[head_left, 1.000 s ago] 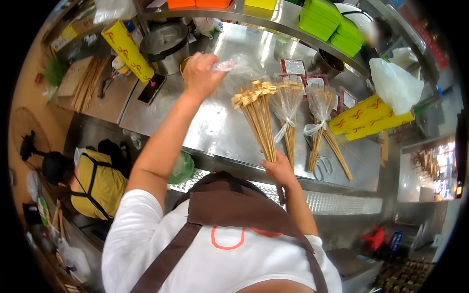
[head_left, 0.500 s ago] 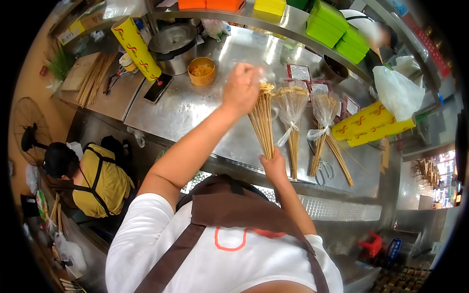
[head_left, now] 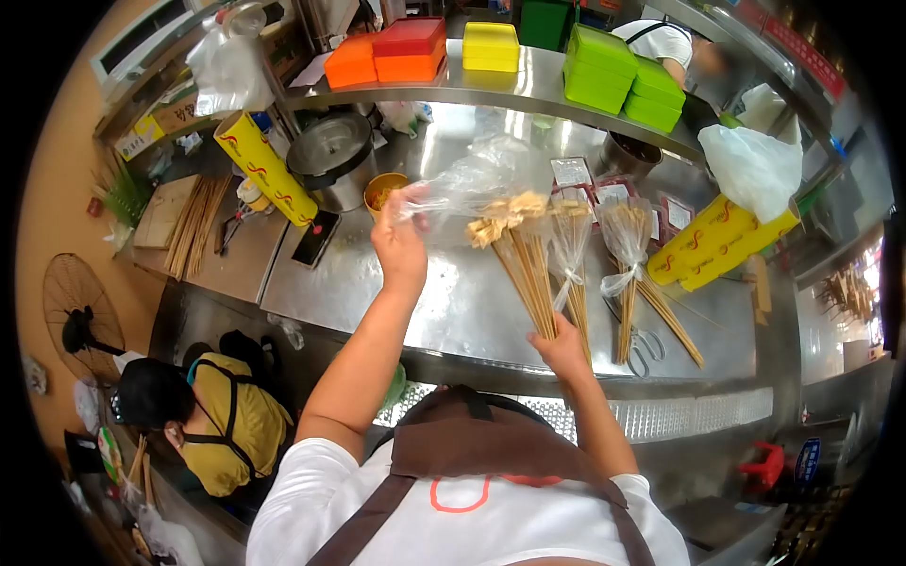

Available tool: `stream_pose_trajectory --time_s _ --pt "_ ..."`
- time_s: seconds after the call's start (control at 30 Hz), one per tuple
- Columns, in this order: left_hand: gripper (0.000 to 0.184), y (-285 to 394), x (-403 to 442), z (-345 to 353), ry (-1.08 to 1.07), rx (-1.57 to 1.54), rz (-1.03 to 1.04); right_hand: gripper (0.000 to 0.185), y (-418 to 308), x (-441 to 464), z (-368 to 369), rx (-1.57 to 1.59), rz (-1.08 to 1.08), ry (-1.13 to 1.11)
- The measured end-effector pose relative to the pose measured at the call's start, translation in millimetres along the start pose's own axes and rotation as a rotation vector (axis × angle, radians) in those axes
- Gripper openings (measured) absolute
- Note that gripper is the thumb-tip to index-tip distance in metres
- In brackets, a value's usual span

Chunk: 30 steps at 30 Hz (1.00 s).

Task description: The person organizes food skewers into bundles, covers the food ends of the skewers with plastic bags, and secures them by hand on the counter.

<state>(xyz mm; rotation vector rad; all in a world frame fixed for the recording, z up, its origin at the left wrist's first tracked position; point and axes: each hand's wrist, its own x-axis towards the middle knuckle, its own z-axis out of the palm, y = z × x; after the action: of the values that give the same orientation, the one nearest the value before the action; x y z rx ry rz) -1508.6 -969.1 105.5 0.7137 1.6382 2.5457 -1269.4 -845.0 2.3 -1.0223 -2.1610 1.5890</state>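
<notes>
My right hand (head_left: 562,345) is closed around the lower sticks of a bundle of skewers (head_left: 528,274), which leans over the steel counter with pale food pieces at its top end. My left hand (head_left: 402,241) pinches the edge of a clear plastic bag (head_left: 472,184) to the left of those tops. The bag spreads out beside and behind the food; how far it covers the pieces I cannot tell. Just right of the bundle lie two more skewer bundles, a nearer one (head_left: 570,245) and a farther one (head_left: 625,241), their tops in knotted clear bags.
Scissors (head_left: 645,354) lie near the counter's front edge. Yellow rolls (head_left: 722,241) and dark red packets (head_left: 571,173) are at the right. A lidded pot (head_left: 330,156), phone (head_left: 316,241) and round tub (head_left: 384,189) stand left. A person in yellow (head_left: 231,424) crouches at lower left.
My left hand has moved left and down from the skewer tops, drawing the plastic bag out with it. My right hand still grips the sticks. The view has tilted up, showing more shelf.
</notes>
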Motion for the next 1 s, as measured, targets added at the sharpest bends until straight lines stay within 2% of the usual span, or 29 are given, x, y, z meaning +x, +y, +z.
stream_pose_trajectory --time_s 0.1,0.13,0.17,0.23,0.27,0.33,0.37,0.4,0.43,0.5,0.53,0.6,0.63,0.7,0.73,0.8,0.83,0.9,0.93,0.97,1.0 --pt "0.026 12 8 10 0.032 0.005 0.028 0.035 -7 -3 3 0.115 0.022 -0.135" --pt "0.021 16 8 12 -0.004 0.09 0.125 0.033 -12 -3 4 0.201 0.079 -0.189" --pt "0.021 18 12 10 -0.005 0.092 0.135 0.032 -13 -4 5 0.287 0.139 -0.245" --pt "0.015 21 23 6 -0.077 0.333 0.434 0.034 -9 2 8 0.376 0.147 -0.262" --pt "0.012 29 22 8 -0.182 0.458 0.555 0.033 -15 2 10 0.318 0.139 -0.207" --pt "0.01 37 7 19 -0.541 0.472 0.666 0.033 -18 5 16 0.275 0.138 -0.147" --pt "0.01 38 -3 21 -0.737 0.602 0.707 0.034 -15 10 19 0.29 0.153 -0.137" --pt "0.021 46 -12 20 -0.964 0.776 0.594 0.035 -14 14 18 0.301 0.165 -0.127" --pt "0.021 54 -21 21 -0.966 0.771 0.601 0.035 -15 15 17 0.302 0.161 -0.12" --pt "0.04 69 -31 22 -1.269 0.911 0.234 0.032 -20 15 16 0.327 0.046 -0.018" --pt "0.04 75 -30 17 -1.279 0.909 0.236 0.032 -21 14 15 0.333 0.049 -0.01" --pt "0.059 83 -26 7 -1.163 0.787 0.255 0.029 -22 12 11 0.372 0.114 -0.017" --pt "0.059 78 -21 10 -1.169 0.784 0.254 0.029 -23 13 10 0.374 0.118 -0.012" --pt "0.069 62 -4 17 -0.478 0.525 0.256 0.03 -23 11 12 0.338 0.111 -0.057" --pt "0.069 57 2 24 -0.473 0.524 0.25 0.03 -20 10 14 0.333 0.116 -0.061" --pt "0.084 48 11 41 -0.397 0.66 0.277 0.032 -16 14 22 0.215 0.0 -0.023" --pt "0.084 45 12 43 -0.388 0.658 0.278 0.032 -19 13 22 0.208 -0.004 -0.028" --pt "0.093 34 12 45 -0.39 0.651 0.169 0.036 -33 5 20 0.158 -0.027 -0.036" --pt "0.099 25 9 39 -0.422 0.467 0.036 0.036 -32 6 21 0.154 -0.034 -0.033" --pt "0.099 20 3 37 -0.428 0.465 0.044 0.038 -27 7 23 0.215 -0.064 -0.035" --pt "0.102 17 -5 33 -0.411 0.149 -0.059 0.041 -27 5 28 0.284 -0.088 -0.035"
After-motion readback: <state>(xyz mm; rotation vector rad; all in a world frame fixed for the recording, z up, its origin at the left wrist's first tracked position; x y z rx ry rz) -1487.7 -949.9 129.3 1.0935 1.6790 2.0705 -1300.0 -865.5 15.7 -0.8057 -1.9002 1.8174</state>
